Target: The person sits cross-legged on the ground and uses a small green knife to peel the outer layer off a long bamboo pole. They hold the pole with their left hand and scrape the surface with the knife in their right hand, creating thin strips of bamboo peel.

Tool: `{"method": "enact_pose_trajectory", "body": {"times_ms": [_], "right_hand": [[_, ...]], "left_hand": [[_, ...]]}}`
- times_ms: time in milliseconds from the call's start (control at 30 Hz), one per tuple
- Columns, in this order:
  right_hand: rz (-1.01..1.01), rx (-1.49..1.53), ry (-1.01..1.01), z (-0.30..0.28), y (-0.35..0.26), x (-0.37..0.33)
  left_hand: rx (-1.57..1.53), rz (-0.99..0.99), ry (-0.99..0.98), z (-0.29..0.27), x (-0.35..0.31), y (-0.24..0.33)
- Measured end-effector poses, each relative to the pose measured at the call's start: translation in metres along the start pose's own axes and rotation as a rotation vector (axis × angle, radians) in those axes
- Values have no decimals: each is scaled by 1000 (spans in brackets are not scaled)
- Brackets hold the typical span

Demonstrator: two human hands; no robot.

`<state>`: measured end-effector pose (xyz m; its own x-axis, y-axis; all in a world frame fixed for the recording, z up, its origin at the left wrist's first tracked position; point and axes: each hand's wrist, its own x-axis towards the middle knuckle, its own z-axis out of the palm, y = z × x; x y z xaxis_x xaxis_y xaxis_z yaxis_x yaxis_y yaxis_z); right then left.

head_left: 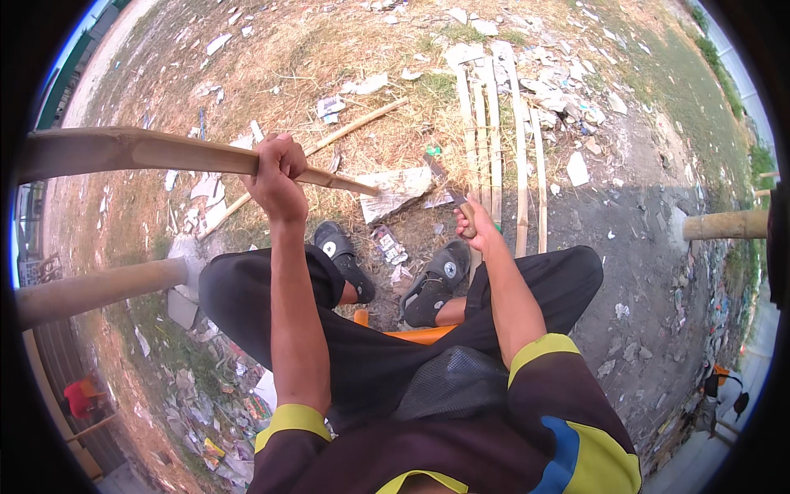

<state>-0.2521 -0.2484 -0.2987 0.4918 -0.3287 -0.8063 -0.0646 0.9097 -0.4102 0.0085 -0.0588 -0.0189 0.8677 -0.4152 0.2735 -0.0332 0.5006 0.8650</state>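
My left hand (278, 175) is closed round a long split bamboo strip (181, 154). The strip runs in from the far left, and its thinner end lies at the edge of a pale, rough block (401, 194) on the ground. My right hand (474, 222) grips the wooden handle of a knife (443, 180). The dark blade points up and left, beside the block's right end and apart from the bamboo strip.
Several split bamboo strips (521, 156) lie lengthwise ahead to the right. A thin bamboo stick (358, 125) rests beyond the block. Thick bamboo posts (103, 288) stand on both sides. Scraps litter the dry grass. People work at the lower left (82, 398) and lower right (721, 393).
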Motion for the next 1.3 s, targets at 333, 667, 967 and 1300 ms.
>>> {"method": "enact_pose_trajectory", "body": {"times_ms": [333, 667, 967, 1300], "right_hand": [[-192, -1548, 608, 54, -142, -189], [-195, -792, 50, 40, -93, -196], [-873, -1176, 141, 135, 21, -125], [-722, -1597, 188, 75, 82, -36]], "left_hand": [[20, 9, -16, 10, -3, -3], [67, 41, -57, 11, 0, -6], [-34, 73, 41, -9, 3, -7], [114, 111, 96, 5, 5, -6]]}}
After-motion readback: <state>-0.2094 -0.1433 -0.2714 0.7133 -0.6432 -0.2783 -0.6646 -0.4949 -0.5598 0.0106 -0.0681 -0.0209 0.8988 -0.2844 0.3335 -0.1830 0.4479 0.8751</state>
